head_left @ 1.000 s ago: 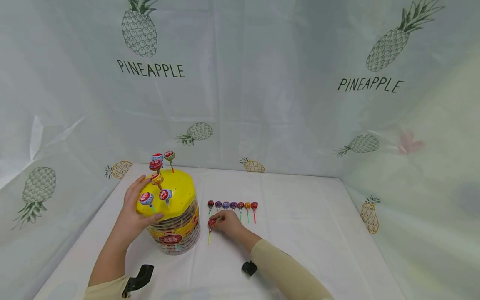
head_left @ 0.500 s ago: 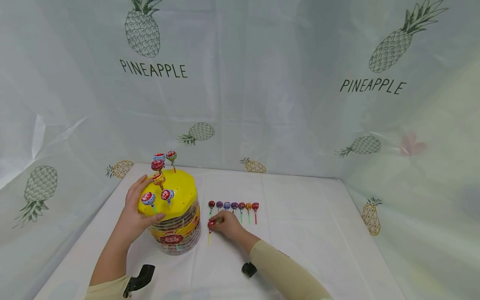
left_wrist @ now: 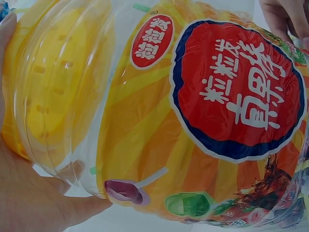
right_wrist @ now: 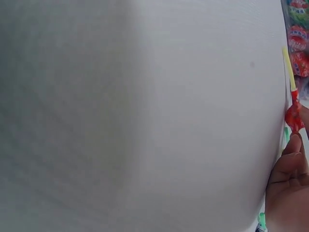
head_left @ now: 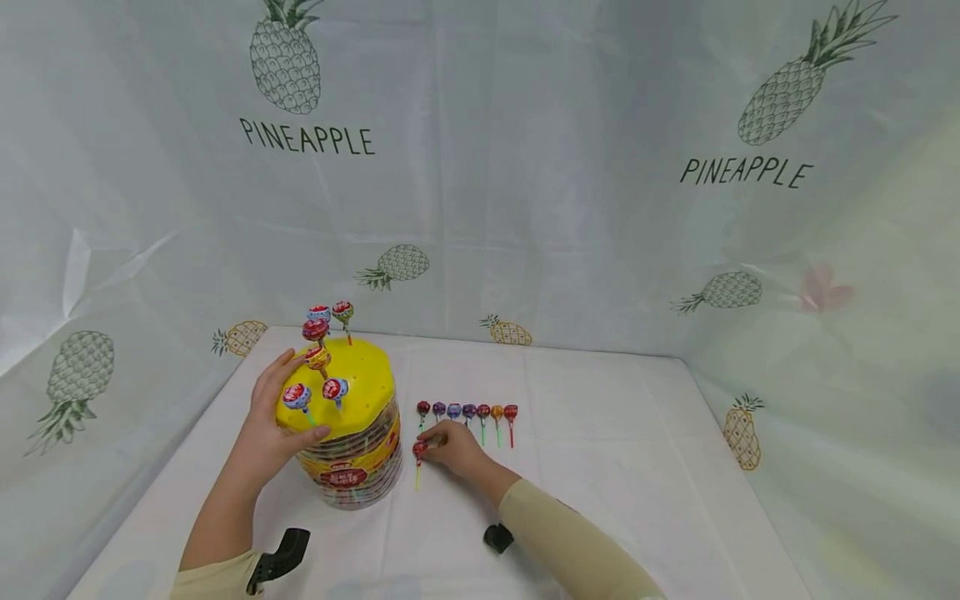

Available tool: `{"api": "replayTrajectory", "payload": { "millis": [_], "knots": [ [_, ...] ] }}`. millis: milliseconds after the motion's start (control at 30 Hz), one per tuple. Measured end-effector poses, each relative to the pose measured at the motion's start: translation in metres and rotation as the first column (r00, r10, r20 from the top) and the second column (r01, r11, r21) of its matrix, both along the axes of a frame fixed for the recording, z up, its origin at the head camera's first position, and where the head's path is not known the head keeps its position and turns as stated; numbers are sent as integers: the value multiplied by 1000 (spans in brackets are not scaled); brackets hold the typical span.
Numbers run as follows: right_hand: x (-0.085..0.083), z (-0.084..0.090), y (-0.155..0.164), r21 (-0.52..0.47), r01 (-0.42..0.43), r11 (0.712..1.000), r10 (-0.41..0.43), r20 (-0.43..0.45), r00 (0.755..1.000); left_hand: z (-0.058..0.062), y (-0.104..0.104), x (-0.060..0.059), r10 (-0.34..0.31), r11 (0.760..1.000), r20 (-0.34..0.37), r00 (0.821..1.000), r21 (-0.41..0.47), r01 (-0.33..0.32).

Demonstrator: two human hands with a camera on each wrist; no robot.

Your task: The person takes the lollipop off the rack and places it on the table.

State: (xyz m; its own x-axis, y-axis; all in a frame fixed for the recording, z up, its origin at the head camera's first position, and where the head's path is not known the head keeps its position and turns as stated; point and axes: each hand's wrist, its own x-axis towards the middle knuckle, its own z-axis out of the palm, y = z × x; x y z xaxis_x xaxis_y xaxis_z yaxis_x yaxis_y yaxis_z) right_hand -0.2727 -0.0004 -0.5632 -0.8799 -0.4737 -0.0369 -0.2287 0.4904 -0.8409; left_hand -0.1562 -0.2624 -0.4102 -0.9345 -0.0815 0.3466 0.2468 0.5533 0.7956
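Observation:
A clear ribbed lollipop jar with a yellow lid stands upright on the table. My left hand grips it around the lid from the left, thumb along the front edge. Several wrapped lollipops stick up from the lid, among them a blue-and-red one near the front. To the right of the jar, my right hand pinches a red lollipop by its wrapped head. Its yellow stick points toward the front edge of the table. The left wrist view shows the jar's orange label.
Behind the right hand lies a row of several lollipops, with a red one at its right end. The hand hides some of their sticks. White cloth covers the table, and a pineapple-printed curtain hangs behind it.
The red lollipop in my right hand has shifted slightly left. My left hand stays on the jar, and the lollipops in the row lie as before.

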Motion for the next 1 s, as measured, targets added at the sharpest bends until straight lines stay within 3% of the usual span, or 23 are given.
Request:
{"api": "replayTrajectory", "payload": {
  "millis": [133,267,633,833,1000],
  "knots": [
    [0,8,2,-36,25,999,-23,53,998,-1,0,-1,-6,1000,1,1000,4,6],
    [-1,30,1,-84,34,996,-29,55,998,-2,0,-1,-9,1000,3,1000,-1,9],
    [-18,132,-4,-240,-76,968,42,-146,988,-2,-2,-1,-13,1000,3,1000,-5,13],
    [-18,174,-16,-316,-183,931,109,-237,965,-2,-1,-1,-7,1000,3,1000,-8,7],
    [-13,199,-31,-384,-237,892,150,-244,958,-3,-2,-1,-8,1000,9,1000,-13,9]
  ]
}}
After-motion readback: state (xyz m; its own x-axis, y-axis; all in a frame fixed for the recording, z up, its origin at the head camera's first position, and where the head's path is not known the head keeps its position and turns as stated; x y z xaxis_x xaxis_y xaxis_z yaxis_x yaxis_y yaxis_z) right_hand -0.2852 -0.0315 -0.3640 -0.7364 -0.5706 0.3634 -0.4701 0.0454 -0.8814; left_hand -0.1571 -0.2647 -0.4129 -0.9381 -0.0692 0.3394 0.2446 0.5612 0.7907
